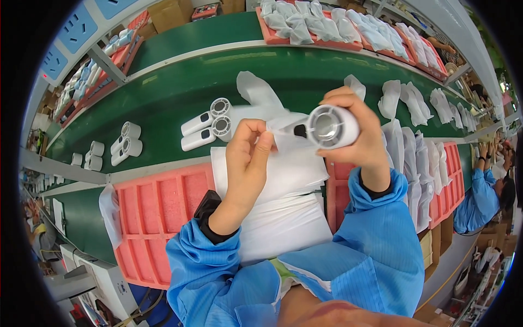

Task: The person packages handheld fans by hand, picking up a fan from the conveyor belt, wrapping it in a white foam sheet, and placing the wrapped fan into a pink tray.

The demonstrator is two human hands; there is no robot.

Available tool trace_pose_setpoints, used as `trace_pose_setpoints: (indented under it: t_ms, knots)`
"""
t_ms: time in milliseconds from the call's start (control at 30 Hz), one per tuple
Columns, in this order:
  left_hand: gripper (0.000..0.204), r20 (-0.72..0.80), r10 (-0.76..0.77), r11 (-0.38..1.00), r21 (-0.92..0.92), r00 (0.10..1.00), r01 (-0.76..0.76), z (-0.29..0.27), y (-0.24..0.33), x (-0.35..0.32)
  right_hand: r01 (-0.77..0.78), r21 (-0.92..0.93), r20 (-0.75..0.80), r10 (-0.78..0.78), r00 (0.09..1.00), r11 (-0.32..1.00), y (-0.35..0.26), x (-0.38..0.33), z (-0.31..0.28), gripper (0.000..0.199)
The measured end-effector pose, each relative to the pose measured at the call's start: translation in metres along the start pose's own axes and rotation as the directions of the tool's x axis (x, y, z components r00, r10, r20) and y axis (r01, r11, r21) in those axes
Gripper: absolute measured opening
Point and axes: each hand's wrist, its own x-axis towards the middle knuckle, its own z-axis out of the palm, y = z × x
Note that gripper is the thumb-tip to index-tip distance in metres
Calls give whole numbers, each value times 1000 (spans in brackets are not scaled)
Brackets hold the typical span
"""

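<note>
My right hand (362, 128) is wrapped round the round, hollow head of a white handheld fan (333, 129). The fan's handle, with a small black window, points left toward my other hand. My left hand (248, 163) pinches the edge of a thin white bag (284, 124) close to the end of that handle; whether the handle is inside the bag I cannot tell. Below both hands lies a thick stack of flat white bags (283, 218). Just left of the bag, more white fans (204, 125) lie on the green belt, their round heads facing me.
Pink divided trays (158, 218) flank the bag stack; the right-hand tray (449, 185) holds several bagged fans (411, 163). More fans (127, 143) lie along the green belt (163, 98) at left. Loaded trays (310, 24) stand on the far shelf. A co-worker (482, 199) in blue is at the right.
</note>
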Motion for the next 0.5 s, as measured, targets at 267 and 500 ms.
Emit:
trace_pose_setpoints:
  t_ms: [267, 500]
  knots:
    - [16, 74, -138, 813, -562, 988, 155, -11, 13, 5, 181, -312, 70, -167, 983, 933, -9, 1, 42, 67]
    - [37, 83, 92, 932, -359, 992, -57, -2, 21, -4, 182, -402, 107, -152, 983, 897, -15, -5, 57, 75]
